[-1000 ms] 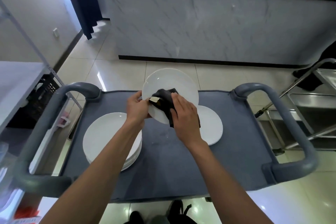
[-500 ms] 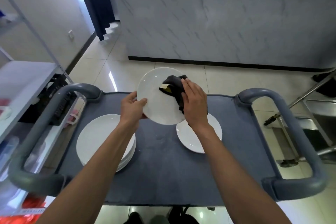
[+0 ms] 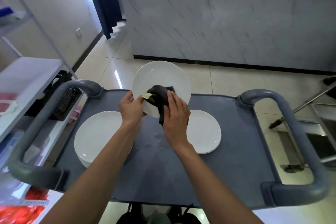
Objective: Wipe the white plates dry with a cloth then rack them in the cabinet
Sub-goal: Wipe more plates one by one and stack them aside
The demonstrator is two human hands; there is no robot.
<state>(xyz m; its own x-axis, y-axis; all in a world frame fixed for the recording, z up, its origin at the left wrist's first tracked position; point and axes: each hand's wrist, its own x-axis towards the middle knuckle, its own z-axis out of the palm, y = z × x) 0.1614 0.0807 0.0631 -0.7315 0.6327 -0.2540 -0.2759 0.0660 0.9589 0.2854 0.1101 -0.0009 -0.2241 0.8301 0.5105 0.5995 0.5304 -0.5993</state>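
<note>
- Cart (image 3: 218,178), one, grey plastic with a flat top tray and two looped grey handles, left handle (image 3: 45,114) and right handle (image 3: 294,132); it fills the lower middle of the view; a few water drops (image 3: 158,139) sit on the tray between the forearms
- Marble-patterned white counter front (image 3: 227,23), one, with a dark top edge, stands across the glossy tiled floor beyond the cart; one dark blue curtain (image 3: 105,0) hangs to its left
- White shelving unit (image 3: 23,78), one, stands left of the cart
- Stack of round white plates (image 3: 96,136), one, on the tray's left part; layered rims show at its near edge, the count of plates cannot be told
- Plates on the right of the tray (image 3: 205,131); two rims seem to show, both lying flat
- Held round white glossy plate (image 3: 160,78), one, raised above the tray's far edge and tilted, its face turned toward the camera, its top rim farthest away
- Right hand (image 3: 175,114), fingers curled round a dark grey cloth (image 3: 160,96) and pressing it on the plate's lower face
- Left hand (image 3: 131,107) grips the plate's lower left rim, thumb on the face
- Cloth, one, crumpled, with a pale tag (image 3: 147,95) at its left
</note>
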